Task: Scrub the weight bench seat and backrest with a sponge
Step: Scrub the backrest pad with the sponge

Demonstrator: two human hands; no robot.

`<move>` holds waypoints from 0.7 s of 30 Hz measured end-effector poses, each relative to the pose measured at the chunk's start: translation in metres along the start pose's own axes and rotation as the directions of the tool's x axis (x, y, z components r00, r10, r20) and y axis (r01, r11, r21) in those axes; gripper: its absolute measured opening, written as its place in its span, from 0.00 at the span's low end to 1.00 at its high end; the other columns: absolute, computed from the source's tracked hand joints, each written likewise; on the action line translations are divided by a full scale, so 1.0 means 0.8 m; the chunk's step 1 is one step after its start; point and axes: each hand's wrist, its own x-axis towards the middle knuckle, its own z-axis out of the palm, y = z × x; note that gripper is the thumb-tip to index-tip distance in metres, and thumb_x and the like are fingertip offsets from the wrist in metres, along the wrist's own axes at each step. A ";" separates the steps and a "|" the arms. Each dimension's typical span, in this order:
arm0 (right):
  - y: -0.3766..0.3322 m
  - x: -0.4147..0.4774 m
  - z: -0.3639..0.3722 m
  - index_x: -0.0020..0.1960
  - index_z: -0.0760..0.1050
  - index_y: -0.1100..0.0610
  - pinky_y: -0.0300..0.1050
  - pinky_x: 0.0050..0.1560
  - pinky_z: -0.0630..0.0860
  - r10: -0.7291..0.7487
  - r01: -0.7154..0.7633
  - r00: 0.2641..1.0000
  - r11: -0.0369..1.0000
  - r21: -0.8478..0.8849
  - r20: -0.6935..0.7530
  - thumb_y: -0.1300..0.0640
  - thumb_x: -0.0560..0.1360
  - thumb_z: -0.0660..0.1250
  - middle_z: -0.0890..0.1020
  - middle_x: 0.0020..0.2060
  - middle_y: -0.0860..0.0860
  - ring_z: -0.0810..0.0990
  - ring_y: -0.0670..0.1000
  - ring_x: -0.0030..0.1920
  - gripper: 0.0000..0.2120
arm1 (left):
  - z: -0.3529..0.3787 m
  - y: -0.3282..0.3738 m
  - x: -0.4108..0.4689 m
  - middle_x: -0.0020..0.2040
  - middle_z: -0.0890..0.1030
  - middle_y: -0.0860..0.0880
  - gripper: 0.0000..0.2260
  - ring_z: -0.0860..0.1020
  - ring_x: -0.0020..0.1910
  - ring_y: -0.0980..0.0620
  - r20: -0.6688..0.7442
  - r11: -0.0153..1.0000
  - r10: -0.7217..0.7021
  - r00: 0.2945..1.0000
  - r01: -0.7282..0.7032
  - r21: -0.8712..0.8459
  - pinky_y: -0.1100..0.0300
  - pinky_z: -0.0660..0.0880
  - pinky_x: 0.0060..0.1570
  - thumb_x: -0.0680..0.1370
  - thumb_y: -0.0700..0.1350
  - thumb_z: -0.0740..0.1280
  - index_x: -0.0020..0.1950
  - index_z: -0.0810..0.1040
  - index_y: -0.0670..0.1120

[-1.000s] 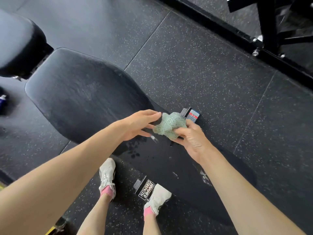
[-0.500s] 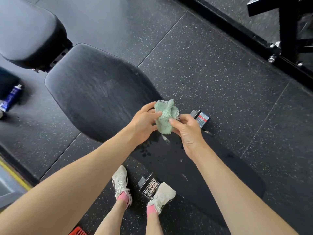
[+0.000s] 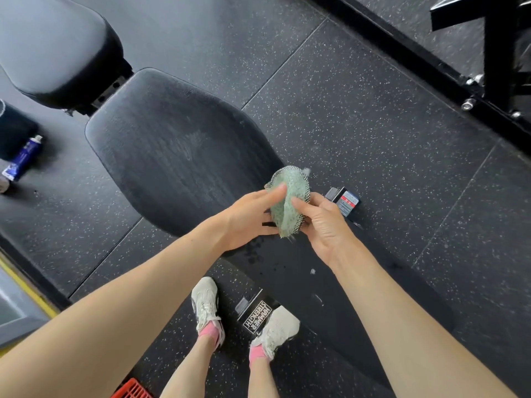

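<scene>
A green sponge in a dark net (image 3: 290, 202) is held upright above the bench, folded between both hands. My left hand (image 3: 253, 216) grips its left side, thumb on the front face. My right hand (image 3: 321, 222) pinches its right side with thumb and fingers. Under the hands lies the black bench pad (image 3: 172, 150), wide and dull with damp streaks. A narrower glossy black pad (image 3: 301, 280) with water drops runs toward the lower right. A second padded cushion (image 3: 54, 47) sits at the upper left.
A blue spray bottle (image 3: 23, 159) lies on the speckled rubber floor at the left. My two white shoes (image 3: 207, 305) stand by the bench foot with its label (image 3: 257, 315). A black rack frame (image 3: 488, 67) crosses the upper right. A red crate corner (image 3: 132, 390) shows at the bottom.
The sponge went from loosely bunched in my right hand to folded upright between both hands. My left hand closed in and took hold of it. The view shifted, showing more of the upper cushion.
</scene>
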 end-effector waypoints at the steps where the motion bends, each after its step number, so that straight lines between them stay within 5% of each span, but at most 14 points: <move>1: -0.002 -0.002 -0.001 0.48 0.77 0.58 0.48 0.43 0.80 0.005 -0.005 1.000 1.000 0.025 0.020 0.65 0.76 0.66 0.83 0.43 0.54 0.83 0.51 0.42 0.04 | 0.001 -0.002 0.001 0.57 0.82 0.45 0.16 0.80 0.56 0.46 -0.013 0.999 0.025 1.000 -0.025 0.033 0.49 0.76 0.58 0.78 0.51 0.64 0.64 0.76 0.46; 5: -0.002 -0.003 -0.020 0.51 0.77 0.57 0.47 0.47 0.80 -0.008 0.016 0.997 0.995 0.103 -0.075 0.65 0.77 0.63 0.83 0.46 0.52 0.83 0.52 0.47 0.06 | -0.012 -0.001 0.006 0.55 0.82 0.45 0.11 0.80 0.55 0.45 -0.235 0.995 0.061 0.970 -0.077 -0.060 0.49 0.76 0.56 0.81 0.41 0.61 0.60 0.77 0.43; 9: 0.004 -0.004 -0.037 0.50 0.79 0.55 0.55 0.67 0.69 -0.026 0.024 0.986 1.000 -0.016 -0.164 0.63 0.77 0.65 0.84 0.50 0.50 0.80 0.52 0.57 0.06 | -0.017 0.008 0.001 0.58 0.80 0.44 0.13 0.79 0.56 0.47 -0.180 0.987 0.087 0.980 -0.108 -0.116 0.54 0.75 0.53 0.82 0.42 0.56 0.62 0.75 0.40; 13: 0.004 -0.008 -0.037 0.54 0.78 0.55 0.55 0.64 0.73 -0.030 0.033 0.988 0.999 0.020 -0.153 0.64 0.78 0.64 0.84 0.49 0.50 0.81 0.51 0.52 0.08 | -0.012 0.014 -0.005 0.56 0.81 0.43 0.13 0.80 0.55 0.46 -0.138 0.975 0.061 0.989 -0.088 -0.202 0.51 0.77 0.53 0.83 0.41 0.56 0.62 0.75 0.40; 17: 0.007 -0.011 -0.041 0.64 0.71 0.49 0.52 0.61 0.74 -0.054 0.041 0.981 0.997 -0.073 -0.187 0.67 0.75 0.65 0.81 0.53 0.53 0.79 0.51 0.55 0.22 | -0.011 0.015 -0.005 0.59 0.80 0.42 0.12 0.79 0.57 0.45 -0.112 0.994 0.070 0.991 -0.078 -0.071 0.50 0.76 0.56 0.82 0.39 0.58 0.64 0.72 0.39; 21: 0.005 -0.016 -0.047 0.60 0.74 0.45 0.47 0.59 0.75 -0.095 0.068 0.987 0.978 -0.198 -0.130 0.74 0.72 0.63 0.81 0.51 0.51 0.79 0.50 0.54 0.27 | -0.015 0.011 -0.005 0.59 0.80 0.45 0.18 0.79 0.57 0.48 -0.172 0.992 0.067 0.983 -0.048 0.114 0.50 0.72 0.62 0.78 0.39 0.65 0.68 0.67 0.45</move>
